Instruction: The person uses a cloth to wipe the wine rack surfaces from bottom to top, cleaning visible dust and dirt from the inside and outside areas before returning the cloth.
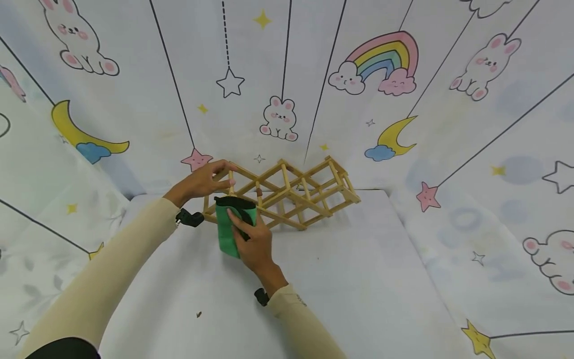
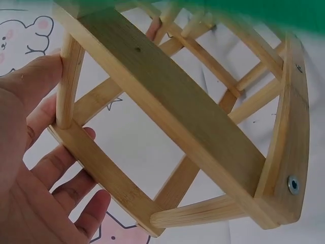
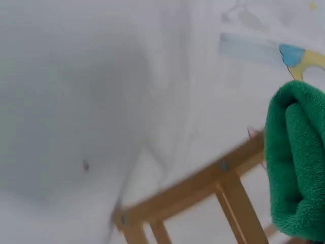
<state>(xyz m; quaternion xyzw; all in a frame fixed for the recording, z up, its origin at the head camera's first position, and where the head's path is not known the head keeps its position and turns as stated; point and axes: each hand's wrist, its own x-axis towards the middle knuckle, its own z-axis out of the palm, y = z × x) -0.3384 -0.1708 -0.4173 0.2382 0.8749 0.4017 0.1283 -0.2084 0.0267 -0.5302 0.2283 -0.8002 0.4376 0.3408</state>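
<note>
A folding wooden lattice rack (image 1: 285, 175), like a wine rack of slats and round dowels, stands opened out at the back of the white surface. My left hand (image 1: 204, 180) grips its left end. In the left wrist view, the thumb lies against an end dowel (image 2: 70, 84) and the fingers reach behind a slat (image 2: 109, 170). My right hand (image 1: 256, 248) holds a folded green cloth (image 1: 226, 234) in front of the rack's left part. The cloth's fuzzy folds show in the right wrist view, where the hand itself is hidden.
The white tabletop (image 1: 358, 279) extends toward me, with a small dark speck (image 1: 199, 314) at its front left. A white backdrop (image 1: 170, 124) printed with rabbits, stars and moons rises right behind the rack and along both sides.
</note>
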